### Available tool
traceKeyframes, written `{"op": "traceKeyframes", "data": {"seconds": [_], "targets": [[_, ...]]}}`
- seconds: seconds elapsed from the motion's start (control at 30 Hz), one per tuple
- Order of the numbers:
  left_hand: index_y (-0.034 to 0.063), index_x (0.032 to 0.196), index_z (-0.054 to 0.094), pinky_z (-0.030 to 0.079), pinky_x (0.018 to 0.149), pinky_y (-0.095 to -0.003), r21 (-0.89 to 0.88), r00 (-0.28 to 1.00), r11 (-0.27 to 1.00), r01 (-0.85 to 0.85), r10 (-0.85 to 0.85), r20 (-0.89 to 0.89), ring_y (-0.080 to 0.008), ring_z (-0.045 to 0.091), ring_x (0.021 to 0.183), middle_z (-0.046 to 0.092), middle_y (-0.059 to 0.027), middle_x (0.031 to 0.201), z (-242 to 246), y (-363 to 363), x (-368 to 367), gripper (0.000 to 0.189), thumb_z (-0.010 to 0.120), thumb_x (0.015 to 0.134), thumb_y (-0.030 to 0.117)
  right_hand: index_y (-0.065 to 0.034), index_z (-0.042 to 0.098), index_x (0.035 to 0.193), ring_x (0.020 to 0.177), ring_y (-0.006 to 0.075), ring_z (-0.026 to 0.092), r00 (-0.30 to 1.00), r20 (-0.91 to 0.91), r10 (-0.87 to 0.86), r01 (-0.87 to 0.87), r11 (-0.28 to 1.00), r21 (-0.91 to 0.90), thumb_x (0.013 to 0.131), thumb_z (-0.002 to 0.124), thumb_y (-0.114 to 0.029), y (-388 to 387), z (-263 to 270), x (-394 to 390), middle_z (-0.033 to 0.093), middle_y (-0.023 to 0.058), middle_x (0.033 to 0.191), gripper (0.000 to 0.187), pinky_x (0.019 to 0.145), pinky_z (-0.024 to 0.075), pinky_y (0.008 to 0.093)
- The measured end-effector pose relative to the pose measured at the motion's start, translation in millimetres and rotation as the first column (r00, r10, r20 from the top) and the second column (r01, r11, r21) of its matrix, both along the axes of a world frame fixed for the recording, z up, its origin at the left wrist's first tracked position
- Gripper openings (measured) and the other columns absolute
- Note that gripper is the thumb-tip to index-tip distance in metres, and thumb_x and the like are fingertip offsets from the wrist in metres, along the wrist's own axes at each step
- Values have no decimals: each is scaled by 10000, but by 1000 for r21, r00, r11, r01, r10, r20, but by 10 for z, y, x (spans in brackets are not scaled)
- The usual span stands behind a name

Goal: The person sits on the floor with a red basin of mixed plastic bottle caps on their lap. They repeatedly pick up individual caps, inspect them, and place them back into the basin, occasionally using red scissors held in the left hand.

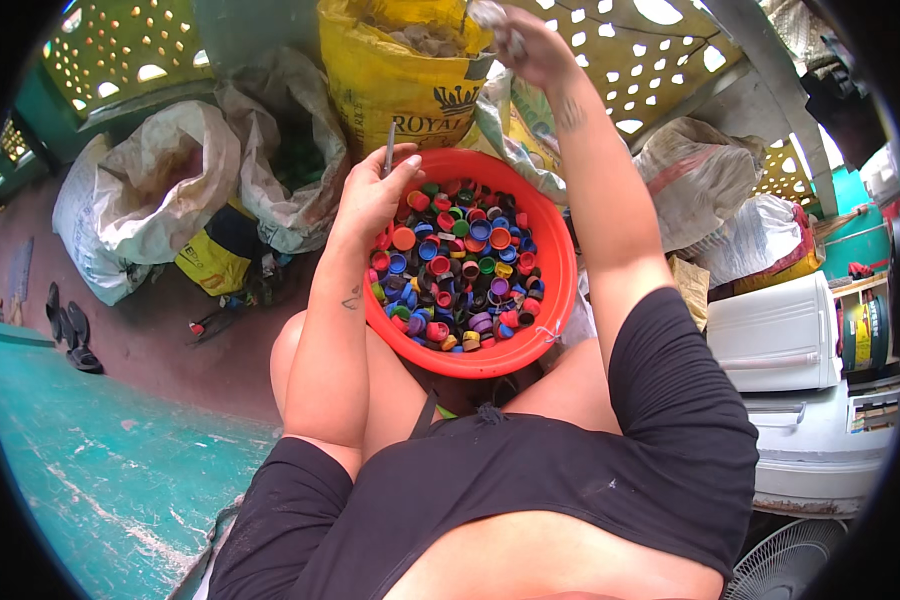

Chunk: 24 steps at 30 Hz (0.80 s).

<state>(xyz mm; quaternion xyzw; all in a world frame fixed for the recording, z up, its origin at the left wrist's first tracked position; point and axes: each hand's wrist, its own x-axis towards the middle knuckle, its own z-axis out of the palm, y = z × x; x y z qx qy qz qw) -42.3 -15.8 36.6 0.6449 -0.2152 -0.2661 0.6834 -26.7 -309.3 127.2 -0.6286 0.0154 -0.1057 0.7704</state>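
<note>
A red plastic basin [562,300] sits before me between my legs, heaped with many-coloured plastic bottle caps [461,266]. At its far left rim, my left hand [379,191] grips a thin metal tool [390,146] that points upward; its exact kind is unclear. My right hand [536,52] reaches past the basin to the upper right edge of a yellow woven sack [397,90]. Whitish, blurred material [487,15], perhaps clear plastic, is in its fingers. Greyish pieces [420,39] fill the sack's open mouth.
Open white woven sacks [169,187] stand on the left, with a yellow bag [214,259] beside them. More stuffed sacks [694,180] line the right side, near a white lidded container [772,337]. Dark slippers [75,326] lie on the floor; a fan [787,562] stands lower right.
</note>
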Motion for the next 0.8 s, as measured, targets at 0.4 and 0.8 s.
{"op": "traceKeyframes", "data": {"seconds": [0.4,0.8], "targets": [[58,1185,584,325,449,-149,-57,1000,998,-31,31,-7,6,361,470,677,-43,903,-157,116,99,338,615,906,247,-107,637,1049,986,301,596,927,-235,294,-257,37,-966,608,776,-203,1411,-1108,-1156,641,92,1076,473,860,490,396],[-38,1151,565,477,794,-265,-192,999,981,7,-17,-48,-142,603,852,628,-76,951,-267,-20,138,321,619,903,158,-217,587,1114,1337,314,331,863,-302,405,-182,-308,-934,707,680,-256,1598,-2282,-1878,403,97,1396,419,975,338,623]]}}
